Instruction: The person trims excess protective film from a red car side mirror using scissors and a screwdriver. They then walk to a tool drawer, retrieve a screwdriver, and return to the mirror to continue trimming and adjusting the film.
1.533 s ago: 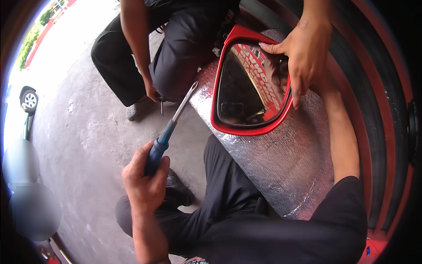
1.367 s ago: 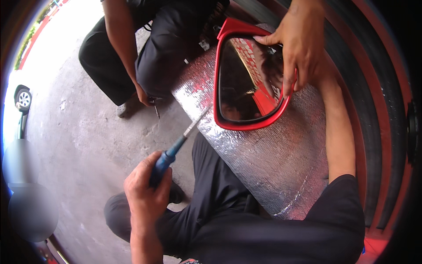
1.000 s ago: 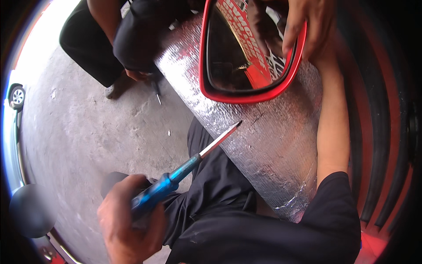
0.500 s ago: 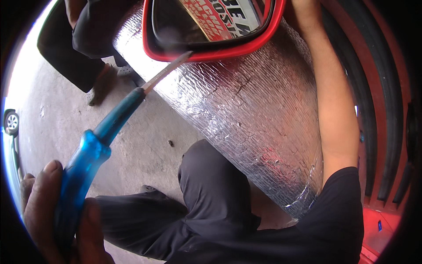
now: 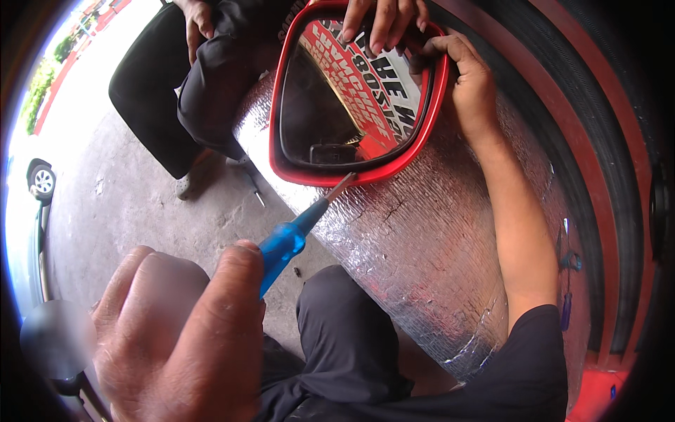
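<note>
A car side mirror (image 5: 320, 112) in a red housing rests on a silver foil-covered surface (image 5: 415, 218). My left hand (image 5: 183, 330) is closed around the blue handle of a screwdriver (image 5: 281, 250). The tip meets the lower edge of the red rim, or lies just in front of it. My right hand (image 5: 467, 81) grips the mirror's right edge, thumb over the rim, its other fingers hidden behind. Another person's fingers (image 5: 387, 24) reach over the top of the glass. Bold lettering and dark shapes are reflected in it.
A person in dark trousers (image 5: 218, 91) sits opposite, one hand (image 5: 197, 21) on a knee. Tools with blue (image 5: 571, 261) and purple (image 5: 566, 309) handles lie at the right, beside red and black curved panels (image 5: 598, 176). A car wheel (image 5: 42, 179) shows at far left.
My left hand has swung right and turned, bringing the screwdriver along at the mirror's lower rim. The mirror sits lower in view. The other person's fingers now show on the glass.
</note>
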Available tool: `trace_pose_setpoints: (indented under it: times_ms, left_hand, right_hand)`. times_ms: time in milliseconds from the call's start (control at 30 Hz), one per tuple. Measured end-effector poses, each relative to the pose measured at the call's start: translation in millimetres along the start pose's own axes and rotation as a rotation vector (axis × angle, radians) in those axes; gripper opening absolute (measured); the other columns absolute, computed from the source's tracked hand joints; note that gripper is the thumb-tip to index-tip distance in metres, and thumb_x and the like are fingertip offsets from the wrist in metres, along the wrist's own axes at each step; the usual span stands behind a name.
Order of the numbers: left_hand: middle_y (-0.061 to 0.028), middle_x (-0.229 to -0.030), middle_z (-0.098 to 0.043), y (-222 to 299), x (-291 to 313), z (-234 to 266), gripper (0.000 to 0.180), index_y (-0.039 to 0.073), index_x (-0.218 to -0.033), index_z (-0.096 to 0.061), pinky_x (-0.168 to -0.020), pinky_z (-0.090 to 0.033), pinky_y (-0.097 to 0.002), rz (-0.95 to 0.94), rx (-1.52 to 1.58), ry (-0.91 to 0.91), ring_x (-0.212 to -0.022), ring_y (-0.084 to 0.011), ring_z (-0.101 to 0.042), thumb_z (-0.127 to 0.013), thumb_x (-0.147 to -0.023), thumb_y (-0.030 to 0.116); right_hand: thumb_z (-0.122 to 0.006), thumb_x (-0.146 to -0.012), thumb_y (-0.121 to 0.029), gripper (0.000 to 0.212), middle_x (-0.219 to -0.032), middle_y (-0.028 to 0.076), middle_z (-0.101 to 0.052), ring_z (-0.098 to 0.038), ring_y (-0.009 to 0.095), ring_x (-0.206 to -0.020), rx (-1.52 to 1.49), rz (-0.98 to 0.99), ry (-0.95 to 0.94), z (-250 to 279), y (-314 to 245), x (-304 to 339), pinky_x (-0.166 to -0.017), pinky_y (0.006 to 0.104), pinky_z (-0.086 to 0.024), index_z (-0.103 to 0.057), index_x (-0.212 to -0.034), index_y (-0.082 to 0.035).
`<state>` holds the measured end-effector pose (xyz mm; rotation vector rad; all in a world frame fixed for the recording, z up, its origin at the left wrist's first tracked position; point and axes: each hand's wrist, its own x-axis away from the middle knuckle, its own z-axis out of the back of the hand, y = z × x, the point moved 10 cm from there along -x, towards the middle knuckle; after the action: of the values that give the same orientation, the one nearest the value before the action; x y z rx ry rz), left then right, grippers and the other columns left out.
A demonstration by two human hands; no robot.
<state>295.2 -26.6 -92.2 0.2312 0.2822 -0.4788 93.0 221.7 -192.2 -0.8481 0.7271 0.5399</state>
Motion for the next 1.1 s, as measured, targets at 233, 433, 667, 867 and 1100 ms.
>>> trace_pose_setpoints:
  times_ms: [233, 433, 667, 867, 1100]
  left_hand:
    - [-0.0134, -0.076, -0.063, 12.9, -10.3, -11.3, 0.041, -0.001, -0.111, -0.070, -0.056, -0.047, -0.0364, -0.018, -0.124, -0.098, -0.063, -0.0234, -0.063, -0.078, -0.071, -0.005]
    - [-0.0079, -0.081, -0.065, 11.0, 0.6, -12.1, 0.041, 0.005, -0.116, -0.073, -0.059, -0.051, -0.0311, 0.076, -0.097, -0.106, -0.067, -0.0198, -0.064, -0.075, -0.077, -0.007]
    - [-0.0154, -0.078, -0.065, -2.6, 18.4, -32.3, 0.042, -0.004, -0.116, -0.065, -0.055, -0.047, -0.0381, 0.096, 0.040, -0.056, -0.062, -0.0251, -0.063, -0.078, -0.076, -0.002]
    - [-0.0157, -0.083, -0.070, -40.6, 25.8, -47.2, 0.034, 0.000, -0.112, -0.067, -0.063, -0.055, -0.0336, 0.416, 0.375, -0.069, -0.070, -0.0267, -0.072, -0.079, -0.081, 0.003]
    - [-0.0166, -0.082, -0.070, -33.9, 4.1, -51.2, 0.030, 0.002, -0.109, -0.068, -0.060, -0.055, -0.0353, 0.348, 0.337, -0.062, -0.069, -0.0304, -0.072, -0.077, -0.081, 0.003]
  right_hand:
    - [-0.066, -0.087, 0.006, 0.017, -0.110, 0.007, -0.070, -0.070, 0.021, -0.099, 0.034, 0.028, 0.014, -1.2, 0.3, 2.2, -0.088, 0.0322, -0.055, -0.067, -0.100, -0.005]
    - [-0.056, -0.095, 0.005, 0.012, -0.102, 0.005, -0.067, -0.068, 0.017, -0.089, -0.081, -0.061, -0.004, -4.9, -2.1, 1.1, -0.082, 0.0305, -0.055, -0.064, -0.096, -0.003]
    - [-0.053, -0.097, 0.003, 0.011, -0.104, 0.005, -0.064, -0.067, 0.013, -0.081, -0.196, -0.135, -0.023, -5.4, -3.1, 3.1, -0.074, 0.0271, -0.057, -0.061, -0.094, -0.003]
    - [-0.052, -0.101, 0.001, 0.011, -0.105, 0.003, -0.061, -0.066, 0.011, -0.082, -0.144, -0.108, -0.046, -6.9, -5.3, 3.0, -0.072, 0.0251, -0.058, -0.060, -0.094, -0.002]
    - [-0.054, -0.094, 0.007, 0.011, -0.101, 0.005, -0.063, -0.066, 0.014, -0.079, -0.204, -0.131, -0.031, -11.1, -14.0, 3.8, -0.072, 0.0278, -0.055, -0.061, -0.093, -0.003]
